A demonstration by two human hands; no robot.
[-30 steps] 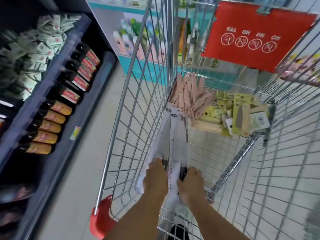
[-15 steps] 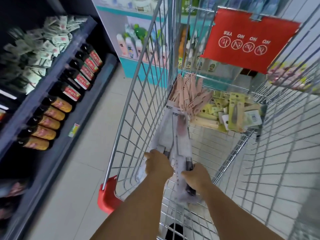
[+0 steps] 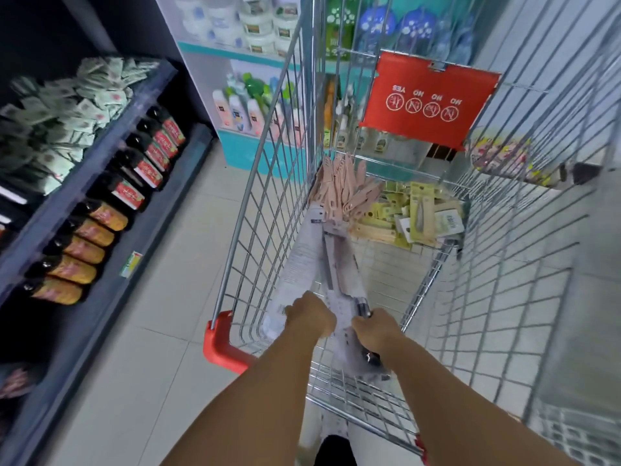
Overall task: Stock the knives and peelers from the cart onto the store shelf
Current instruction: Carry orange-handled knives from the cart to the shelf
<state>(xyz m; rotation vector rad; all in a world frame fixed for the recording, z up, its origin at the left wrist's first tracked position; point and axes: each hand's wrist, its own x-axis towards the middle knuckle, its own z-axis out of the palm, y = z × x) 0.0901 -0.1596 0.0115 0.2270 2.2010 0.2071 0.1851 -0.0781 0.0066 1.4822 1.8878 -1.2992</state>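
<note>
Left hand (image 3: 311,316): curled round the near end of a long carded knife pack (image 3: 322,264), fingers wrapped over the printed backing. Right hand (image 3: 376,331): curled round the dark handle end of the same pack, just beside the left.

Knife pack: inside the cart (image 3: 268,183), slanted along its left wall, far end reaching the heap at the front end. Likely moderate in weight, stiff along the blade, card backing thin and bendable, film probably slick. Best taken at the handle end, as gripped here, never across the blade.

Pink-handled items (image 3: 346,190): fanned pile at the cart's front left corner; knives or peelers, cannot tell. Probably light, rigid.

Yellow carded packs (image 3: 420,213): loose heap at the front end, touching the pink pile. Light, flat, apt to slide; best pinched by the card edge.
</note>
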